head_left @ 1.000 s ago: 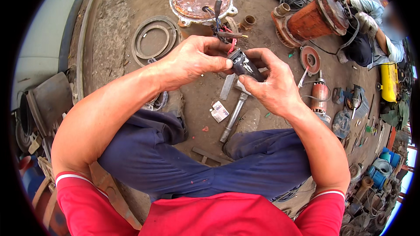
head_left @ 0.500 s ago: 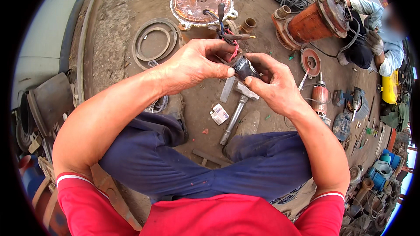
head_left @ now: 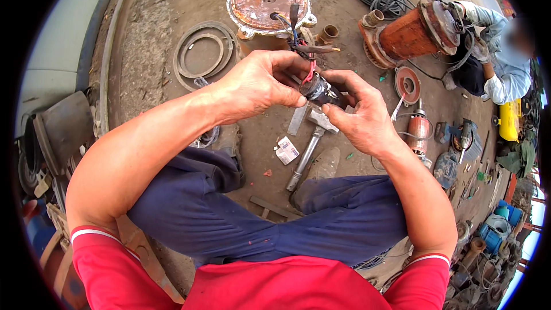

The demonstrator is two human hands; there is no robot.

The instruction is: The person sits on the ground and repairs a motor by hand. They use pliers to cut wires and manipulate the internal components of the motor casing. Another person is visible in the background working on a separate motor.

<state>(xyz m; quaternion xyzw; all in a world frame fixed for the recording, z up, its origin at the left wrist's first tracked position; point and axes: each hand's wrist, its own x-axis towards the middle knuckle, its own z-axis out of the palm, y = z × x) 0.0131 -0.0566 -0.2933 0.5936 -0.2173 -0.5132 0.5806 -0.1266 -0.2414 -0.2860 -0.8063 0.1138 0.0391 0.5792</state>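
My right hand (head_left: 361, 106) is closed round a short black cylinder (head_left: 328, 93), thumb in front and fingers behind. My left hand (head_left: 261, 86) grips its wire end, the thumb at the near edge and the fingers curled behind; their tips are partly hidden. Red wires (head_left: 311, 69) rise from that end to a bundle of blue and dark leads. Those leads reach a hole in the rusty round cover (head_left: 268, 8) with a chipped white rim, just beyond my hands. The cylinder is tilted; its exact kind I cannot make out.
A hammer (head_left: 307, 158) and a small packet (head_left: 286, 150) lie below my hands. Metal rings (head_left: 179, 57) lie at the left. At the right, a gloved person (head_left: 499, 51) works at an orange motor housing (head_left: 404, 31); a motor rotor (head_left: 418, 132) and an angle grinder (head_left: 466, 138) lie nearer.
The cylinder has turned slightly between my hands, and its wire end shows more. Both hands keep their grip. At the right, the other person's gloved hand has moved up toward the orange housing.
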